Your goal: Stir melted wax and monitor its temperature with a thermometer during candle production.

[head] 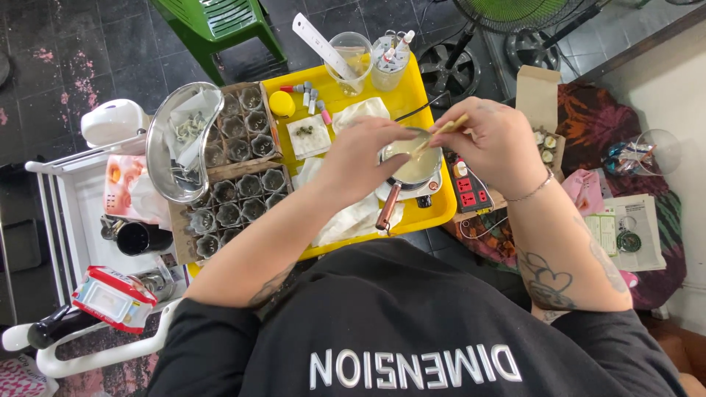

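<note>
Right now, a thin wooden stick [447,129] is pinched between the closed fingers [460,125] of the right hand [494,143], its lower end angled down into a small metal pan [412,163] of pale cream liquid at the centre of the frame. The left hand [364,158] is curled over the pan's near-left rim; whether its fingers are clamped on anything cannot be told, since they are turned away from the camera. The pan's brown handle [387,208] is pointed toward the lower centre, and the pan is seated on a small white burner [434,185]. All of this is carried on a yellow tray [407,99], with crumpled white cloth [351,218] spread just beside the pan. Further out, toward the upper centre, a clear cup [351,60] and a ruler [323,45] are seen at the tray's far edge. To the left, a tray of small dark pots [234,195] is partly covered by a shiny metal dish [180,140]. At the right, a power strip [471,191] is laid beside the tray.
</note>
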